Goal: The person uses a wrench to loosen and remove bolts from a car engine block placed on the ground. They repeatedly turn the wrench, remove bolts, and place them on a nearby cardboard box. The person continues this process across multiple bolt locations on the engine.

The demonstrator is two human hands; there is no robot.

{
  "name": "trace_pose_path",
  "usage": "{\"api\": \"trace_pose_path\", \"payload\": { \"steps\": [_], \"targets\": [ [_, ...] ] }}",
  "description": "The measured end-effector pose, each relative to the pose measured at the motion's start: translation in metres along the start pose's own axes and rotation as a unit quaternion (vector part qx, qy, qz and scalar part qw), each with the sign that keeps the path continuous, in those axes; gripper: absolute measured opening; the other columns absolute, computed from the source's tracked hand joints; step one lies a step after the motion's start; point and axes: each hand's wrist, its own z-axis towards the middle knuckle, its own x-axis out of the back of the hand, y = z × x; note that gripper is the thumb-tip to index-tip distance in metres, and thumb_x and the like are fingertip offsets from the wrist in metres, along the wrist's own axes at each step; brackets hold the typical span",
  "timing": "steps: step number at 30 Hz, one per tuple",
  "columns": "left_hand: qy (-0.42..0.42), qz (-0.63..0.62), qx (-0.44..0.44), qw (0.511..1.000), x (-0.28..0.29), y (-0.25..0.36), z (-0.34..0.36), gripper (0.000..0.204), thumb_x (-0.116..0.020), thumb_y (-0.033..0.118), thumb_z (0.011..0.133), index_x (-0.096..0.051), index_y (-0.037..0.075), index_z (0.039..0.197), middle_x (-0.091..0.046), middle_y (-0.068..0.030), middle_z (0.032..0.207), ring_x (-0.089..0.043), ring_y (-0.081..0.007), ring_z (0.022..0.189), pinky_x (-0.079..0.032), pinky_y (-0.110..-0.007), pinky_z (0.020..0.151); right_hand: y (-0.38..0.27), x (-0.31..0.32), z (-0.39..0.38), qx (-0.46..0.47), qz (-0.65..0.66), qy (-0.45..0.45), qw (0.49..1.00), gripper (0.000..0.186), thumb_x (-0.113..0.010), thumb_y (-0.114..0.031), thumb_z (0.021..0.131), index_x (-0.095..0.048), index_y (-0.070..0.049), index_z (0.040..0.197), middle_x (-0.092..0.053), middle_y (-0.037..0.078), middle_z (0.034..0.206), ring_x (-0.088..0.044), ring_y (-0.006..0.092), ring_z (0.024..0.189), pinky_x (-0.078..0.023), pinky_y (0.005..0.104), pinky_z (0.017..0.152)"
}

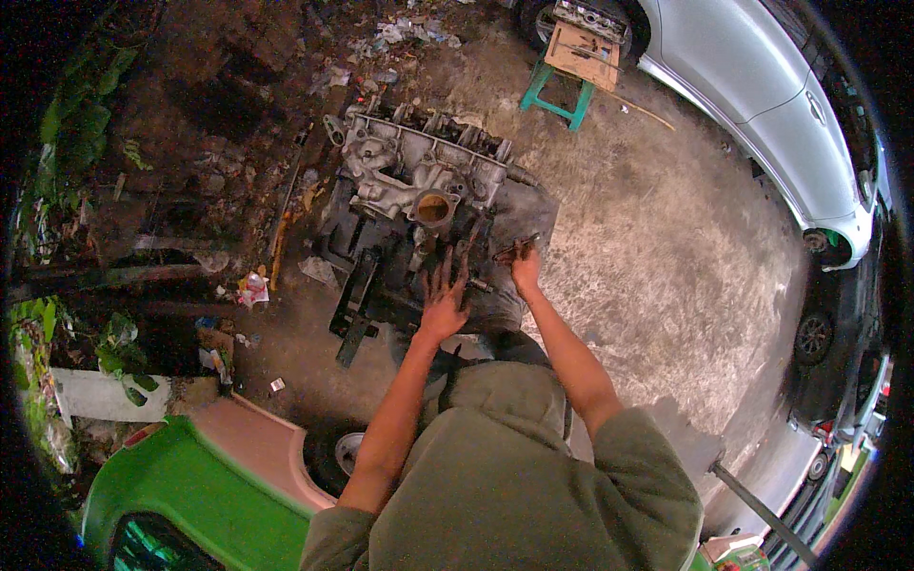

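Observation:
An engine stands in front of me, with a round brown-lined opening in its pale metal intake part. My left hand lies on the dark near side of the engine, its blackened fingers stretched out and apart. To its right, my right hand is closed at the engine's right edge, beside a broad dark plate. A small dark piece shows at its fingertips, too blurred to name. Between the two hands, a short metal rod or bolt lies against the engine.
A green stool with a wooden top holding metal parts stands at the far right, near a silver car. Behind me at the left is a green car. Litter and plants edge the left side.

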Motion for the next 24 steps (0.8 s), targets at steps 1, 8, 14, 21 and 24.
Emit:
{"api": "trace_pose_path", "payload": {
  "steps": [1,8,14,21,24],
  "targets": [
    [-0.007,0.001,0.0,1.0,0.0,-0.001,0.0,0.094,-0.066,0.019,0.075,-0.012,0.021,0.152,-0.007,-0.0135,0.157,-0.019,-0.0405,0.139,-0.01,-0.059,0.112,-0.003,-0.001,0.004,0.003,0.054,-0.017,0.998,0.022,-0.039,0.002,0.093,-0.046,-0.001,0.114,-0.064,0.016,0.091,-0.067,0.0263,0.069,-0.055,0.0372,0.06],
    [0.004,-0.016,-0.012,1.0,-0.005,-0.006,-0.003,0.094,-0.067,0.02,0.074,-0.014,0.021,0.151,-0.006,-0.0138,0.157,-0.021,-0.0424,0.137,-0.01,-0.059,0.112,-0.068,0.0,0.012,-0.245,0.277,-0.131,0.92,0.026,-0.04,-0.003,0.092,-0.044,0.002,0.117,-0.064,0.018,0.087,-0.066,0.0306,0.07,-0.056,0.0399,0.06],
    [-0.004,-0.004,-0.005,1.0,-0.012,-0.011,-0.001,0.096,-0.069,0.024,0.071,-0.015,0.022,0.151,-0.005,-0.013,0.157,-0.022,-0.0437,0.137,-0.009,-0.058,0.112,-0.078,-0.003,0.019,-0.272,0.278,-0.154,0.908,0.026,-0.04,-0.007,0.092,-0.049,0.003,0.113,-0.064,0.019,0.088,-0.066,0.0307,0.074,-0.057,0.039,0.062],
    [-0.032,0.001,0.007,0.999,-0.008,-0.009,-0.002,0.098,-0.07,0.023,0.07,-0.014,0.022,0.151,-0.005,-0.0129,0.157,-0.02,-0.0428,0.138,-0.007,-0.058,0.113,-0.077,-0.005,0.033,-0.306,0.227,-0.17,0.909,0.028,-0.039,-0.012,0.093,-0.053,0.001,0.112,-0.066,0.016,0.091,-0.066,0.0272,0.073,-0.058,0.0366,0.064],
    [-0.056,0.001,0.014,0.998,-0.006,-0.008,-0.001,0.097,-0.069,0.025,0.073,-0.013,0.022,0.152,-0.003,-0.0147,0.157,-0.014,-0.0424,0.14,-0.004,-0.058,0.113,-0.053,-0.009,0.048,-0.296,0.204,-0.193,0.913,0.025,-0.04,-0.012,0.093,-0.057,0.0,0.106,-0.066,0.013,0.09,-0.066,0.025,0.072,-0.057,0.0357,0.062]
  ]
}}
